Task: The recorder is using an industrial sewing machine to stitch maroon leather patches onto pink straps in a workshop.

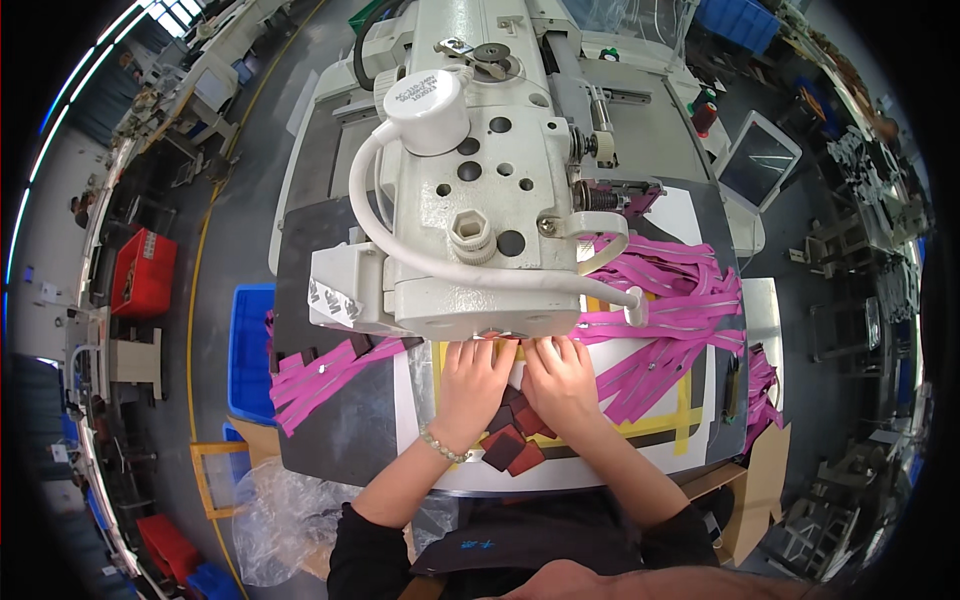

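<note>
A dark grey bench [335,440] carries a big white sewing machine [450,195], whose head reaches toward the person. Beyond the machine's right side stands a screen [762,160] on a pale housing, and low on its left, beside the bench, sits a blue bin [250,350]. A white sheet [408,410] marked with yellow tape lies beneath and in front of the machine's head. To the right of the head, a thick fan of magenta zipper strips [680,310] spreads over the sheet; a smaller bunch of magenta strips [325,380] lies to its left, with dark tabs along its upper ends. The left hand [475,385] and right hand [558,380] are close together at the machine's front edge, fingers pointing forward and lightly bent; the fingertips are partly hidden there, so how far each is closed, or on what, I cannot tell. In front of the machine, below and between the hands, dark brown and red patches [505,450] lie in an overlapping pile. A beaded bracelet [445,447] circles the left wrist, in front of the machine too.
</note>
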`<action>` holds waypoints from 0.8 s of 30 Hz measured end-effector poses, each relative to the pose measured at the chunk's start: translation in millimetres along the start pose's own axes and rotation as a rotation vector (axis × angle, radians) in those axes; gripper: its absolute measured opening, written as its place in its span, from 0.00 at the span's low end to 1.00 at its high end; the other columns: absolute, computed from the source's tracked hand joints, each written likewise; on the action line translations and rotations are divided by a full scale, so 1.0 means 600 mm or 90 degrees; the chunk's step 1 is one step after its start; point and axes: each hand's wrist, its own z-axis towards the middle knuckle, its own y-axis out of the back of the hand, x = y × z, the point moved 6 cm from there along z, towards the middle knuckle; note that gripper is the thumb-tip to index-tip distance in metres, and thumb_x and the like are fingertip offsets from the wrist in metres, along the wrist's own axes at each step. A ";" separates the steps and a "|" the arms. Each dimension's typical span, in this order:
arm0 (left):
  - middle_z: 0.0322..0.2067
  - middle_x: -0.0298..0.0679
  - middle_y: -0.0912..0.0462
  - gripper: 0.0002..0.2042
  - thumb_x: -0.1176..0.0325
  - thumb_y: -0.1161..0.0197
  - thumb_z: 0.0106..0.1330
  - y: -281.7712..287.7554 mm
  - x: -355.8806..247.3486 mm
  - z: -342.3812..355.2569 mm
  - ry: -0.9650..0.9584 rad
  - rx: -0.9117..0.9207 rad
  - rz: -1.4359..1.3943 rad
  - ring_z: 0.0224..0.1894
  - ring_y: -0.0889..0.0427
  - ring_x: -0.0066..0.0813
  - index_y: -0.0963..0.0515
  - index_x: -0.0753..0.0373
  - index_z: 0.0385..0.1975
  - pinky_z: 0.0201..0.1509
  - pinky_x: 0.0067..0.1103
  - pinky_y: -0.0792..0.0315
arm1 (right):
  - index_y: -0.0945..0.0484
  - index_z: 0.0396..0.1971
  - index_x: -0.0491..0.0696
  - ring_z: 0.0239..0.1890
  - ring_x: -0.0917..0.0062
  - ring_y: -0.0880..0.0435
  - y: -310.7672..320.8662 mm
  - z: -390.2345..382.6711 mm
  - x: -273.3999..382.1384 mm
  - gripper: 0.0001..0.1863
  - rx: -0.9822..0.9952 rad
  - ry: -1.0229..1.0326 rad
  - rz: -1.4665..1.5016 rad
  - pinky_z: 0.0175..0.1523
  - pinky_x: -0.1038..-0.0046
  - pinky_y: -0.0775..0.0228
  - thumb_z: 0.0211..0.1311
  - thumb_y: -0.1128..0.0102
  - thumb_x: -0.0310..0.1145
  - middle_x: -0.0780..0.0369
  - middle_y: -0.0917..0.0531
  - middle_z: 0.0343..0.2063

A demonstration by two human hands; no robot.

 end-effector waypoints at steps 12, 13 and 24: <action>0.43 0.33 0.25 0.19 0.68 0.45 0.58 0.008 0.008 0.004 -0.013 0.006 0.015 0.48 0.27 0.30 0.25 0.51 0.51 0.59 0.39 0.43 | 0.23 0.45 0.41 0.50 0.63 0.24 0.006 -0.005 -0.007 0.21 -0.006 0.049 0.011 0.49 0.66 0.32 0.47 0.42 0.30 0.54 0.24 0.44; 0.43 0.33 0.25 0.19 0.68 0.45 0.58 0.009 0.008 0.004 -0.012 0.005 0.014 0.48 0.27 0.30 0.25 0.51 0.51 0.59 0.39 0.43 | 0.24 0.46 0.41 0.51 0.62 0.25 0.006 -0.006 -0.007 0.22 0.011 0.055 0.023 0.50 0.66 0.33 0.47 0.41 0.31 0.54 0.24 0.45; 0.42 0.31 0.25 0.18 0.68 0.45 0.59 0.006 0.010 0.002 -0.004 0.025 0.007 0.47 0.27 0.28 0.25 0.49 0.50 0.58 0.37 0.45 | 0.24 0.46 0.42 0.52 0.60 0.25 0.005 -0.005 -0.007 0.23 0.043 0.055 0.064 0.51 0.65 0.33 0.47 0.40 0.33 0.53 0.24 0.45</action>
